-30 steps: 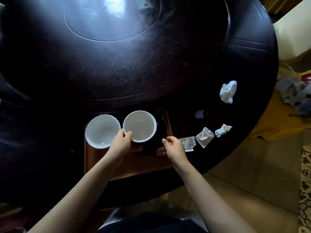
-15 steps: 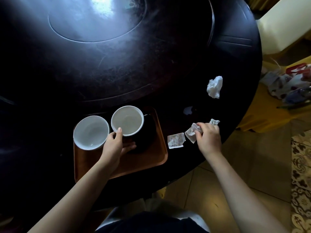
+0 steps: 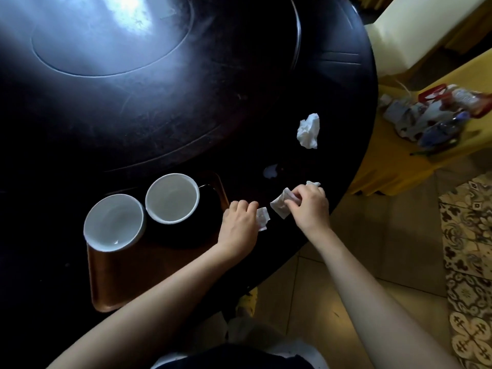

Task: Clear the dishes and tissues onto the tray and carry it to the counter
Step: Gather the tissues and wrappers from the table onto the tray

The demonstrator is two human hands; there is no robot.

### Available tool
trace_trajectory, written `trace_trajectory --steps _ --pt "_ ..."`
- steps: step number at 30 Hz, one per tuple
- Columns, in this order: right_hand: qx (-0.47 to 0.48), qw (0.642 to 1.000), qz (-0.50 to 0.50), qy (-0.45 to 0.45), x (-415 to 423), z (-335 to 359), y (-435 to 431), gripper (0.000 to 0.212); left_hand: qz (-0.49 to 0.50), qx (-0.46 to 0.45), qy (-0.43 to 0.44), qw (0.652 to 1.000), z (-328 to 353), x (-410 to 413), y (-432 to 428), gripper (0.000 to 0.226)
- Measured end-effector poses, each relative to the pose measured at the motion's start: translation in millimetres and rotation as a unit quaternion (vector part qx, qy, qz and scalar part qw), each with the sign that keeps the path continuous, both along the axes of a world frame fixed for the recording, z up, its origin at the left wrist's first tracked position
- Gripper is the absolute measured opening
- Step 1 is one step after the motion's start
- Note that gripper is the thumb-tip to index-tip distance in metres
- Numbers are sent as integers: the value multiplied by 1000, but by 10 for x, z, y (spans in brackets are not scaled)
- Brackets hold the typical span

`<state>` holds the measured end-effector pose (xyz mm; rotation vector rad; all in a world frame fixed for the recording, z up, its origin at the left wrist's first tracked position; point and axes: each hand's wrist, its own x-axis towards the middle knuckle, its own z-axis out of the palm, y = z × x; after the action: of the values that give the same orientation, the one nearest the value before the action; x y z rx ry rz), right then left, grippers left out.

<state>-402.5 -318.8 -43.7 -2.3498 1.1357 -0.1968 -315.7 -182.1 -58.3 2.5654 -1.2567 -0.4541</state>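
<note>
I see my left hand (image 3: 241,226) pinching a small tissue (image 3: 263,218) right of the tray (image 3: 106,283); my right hand (image 3: 310,207) pinches a folded tissue (image 3: 279,206). No readable writing.

No legible text, labels, brands or numbers, packaging on yellow side surface (image 3: 436,121) too blurred to read, tissues unprinted
</note>
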Motion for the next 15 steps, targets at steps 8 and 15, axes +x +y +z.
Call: trace_trajectory --steps 8,15 --pt "8 998 -65 9 -72 -68 -369 19 -7 100 8 995 -33 133 -216 23" --pt "102 994 -42 -7 -17 -146 -508 12 137 -21 230 963 71 193 -418 4"
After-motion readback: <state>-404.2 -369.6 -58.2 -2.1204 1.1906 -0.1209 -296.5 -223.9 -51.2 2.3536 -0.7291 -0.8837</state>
